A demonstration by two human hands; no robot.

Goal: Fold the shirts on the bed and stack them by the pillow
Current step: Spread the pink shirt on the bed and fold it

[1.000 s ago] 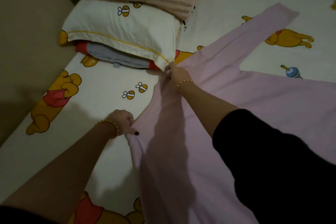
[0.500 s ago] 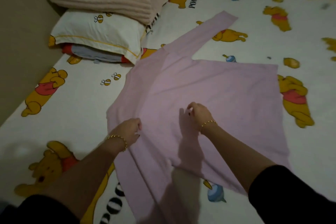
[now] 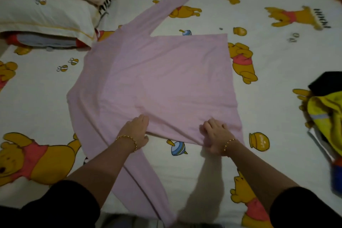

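The pink long-sleeved shirt lay spread on the bed, pillow at 10 o'clock; the left hand pressed flat and the right hand pinched its 6 o'clock edge, which likely wanted lifting evenly toward 12 o'clock

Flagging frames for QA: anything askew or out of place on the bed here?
Nothing damaged. The pink shirt lies spread flat, but its near sleeve trails crookedly toward the near edge of the bed, and a rumpled yellow-and-black clothes heap sits unfolded at the right.

shirt flat on bed, pillow behind it at left, clothes heap far right
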